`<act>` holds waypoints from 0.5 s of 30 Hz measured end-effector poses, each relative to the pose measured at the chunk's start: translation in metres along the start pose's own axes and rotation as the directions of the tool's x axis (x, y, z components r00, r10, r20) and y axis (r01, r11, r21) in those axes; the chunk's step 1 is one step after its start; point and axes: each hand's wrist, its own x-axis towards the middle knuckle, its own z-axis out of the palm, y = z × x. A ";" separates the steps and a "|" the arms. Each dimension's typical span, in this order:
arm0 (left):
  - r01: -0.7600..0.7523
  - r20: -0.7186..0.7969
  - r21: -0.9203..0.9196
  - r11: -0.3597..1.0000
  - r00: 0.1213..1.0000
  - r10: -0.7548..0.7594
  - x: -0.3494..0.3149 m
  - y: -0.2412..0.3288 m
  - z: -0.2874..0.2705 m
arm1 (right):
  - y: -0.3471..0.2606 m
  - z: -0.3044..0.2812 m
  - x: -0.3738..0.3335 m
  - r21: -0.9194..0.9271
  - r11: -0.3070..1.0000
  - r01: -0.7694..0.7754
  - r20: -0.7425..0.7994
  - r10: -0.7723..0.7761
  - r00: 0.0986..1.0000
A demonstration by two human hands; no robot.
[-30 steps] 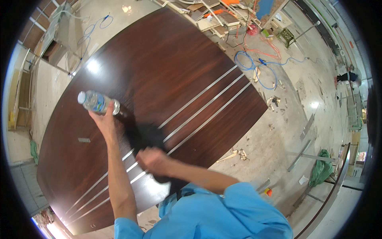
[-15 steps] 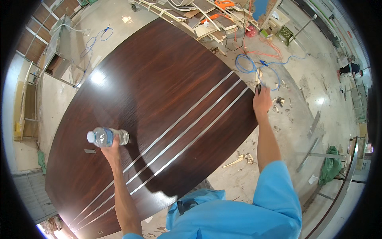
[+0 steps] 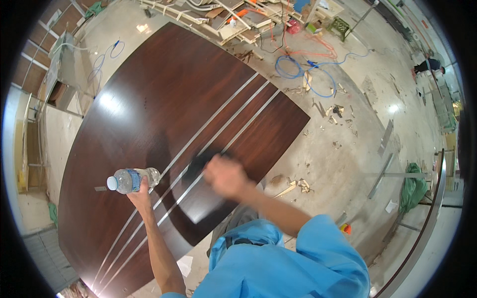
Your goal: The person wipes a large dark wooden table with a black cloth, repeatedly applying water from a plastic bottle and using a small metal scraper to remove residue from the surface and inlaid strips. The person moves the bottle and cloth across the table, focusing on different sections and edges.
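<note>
Before me lies a large dark wood-grain panel (image 3: 149, 84) with three silver strips (image 3: 218, 121) running along it. My left hand (image 3: 140, 197) grips a clear plastic bottle (image 3: 130, 180) with a blue label, tilted over the panel with its capped end toward the left. Over the strips, nearer my body, is my right hand (image 3: 223, 175), smeared by motion. Its fingers are curled on a dark, soft-edged thing (image 3: 198, 166) at the panel's surface; blur hides what kind it is. A small pale rectangle (image 3: 101, 188) sits on the panel left of the bottle.
Scrap boards and strips (image 3: 233, 30) are piled beyond the panel's far edge. A blue hose (image 3: 288, 67) coils on the floor at far right, near scattered debris (image 3: 338, 110). Metal bars (image 3: 381, 176) and a green bag (image 3: 413, 186) lie farther right. A person (image 3: 430, 65) is in the distance.
My right hand has swept from the panel's right edge leftward and toward me, across the strips, with the dark thing. The left hand still holds the bottle in nearly the same place.
</note>
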 end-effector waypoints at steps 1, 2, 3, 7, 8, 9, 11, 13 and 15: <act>0.062 -0.075 0.024 0.998 0.995 -0.060 -0.004 -0.002 0.004 | 0.061 -0.029 0.011 -0.121 0.985 -0.125 -0.074 0.117 0.990; -0.007 -0.081 0.009 1.000 0.997 0.007 -0.010 -0.003 0.010 | 0.123 -0.062 0.017 -0.334 0.927 -0.169 -0.132 0.132 0.982; -0.007 -0.078 -0.012 1.000 0.997 0.006 -0.014 -0.002 0.016 | 0.174 -0.093 0.018 -0.263 0.920 -0.290 -0.269 0.219 0.938; 0.033 -0.160 0.004 0.999 0.987 -0.032 -0.029 0.012 0.056 | 0.327 -0.199 0.002 -0.305 0.578 -0.757 -0.367 0.662 0.653; 0.069 -0.218 0.021 0.997 0.974 -0.063 -0.034 0.019 0.069 | 0.344 -0.216 -0.006 -0.301 0.557 -0.774 -0.426 0.648 0.631; 0.031 -0.216 -0.043 0.999 0.976 -0.039 -0.039 0.024 0.088 | 0.354 -0.228 -0.012 -0.270 0.516 -0.813 -0.446 0.682 0.580; 0.182 -0.264 0.017 0.983 0.949 -0.171 -0.044 0.042 0.115 | 0.341 -0.240 -0.018 -0.105 0.652 -0.751 -0.458 0.638 0.619; 0.137 -0.261 -0.007 0.991 0.956 -0.134 -0.055 0.061 0.147 | 0.299 -0.237 -0.014 0.056 0.787 -0.614 -0.416 0.577 0.703; 0.073 -0.267 -0.007 0.997 0.961 -0.072 -0.066 0.081 0.168 | 0.233 -0.225 -0.003 0.225 0.895 -0.385 -0.230 0.433 0.872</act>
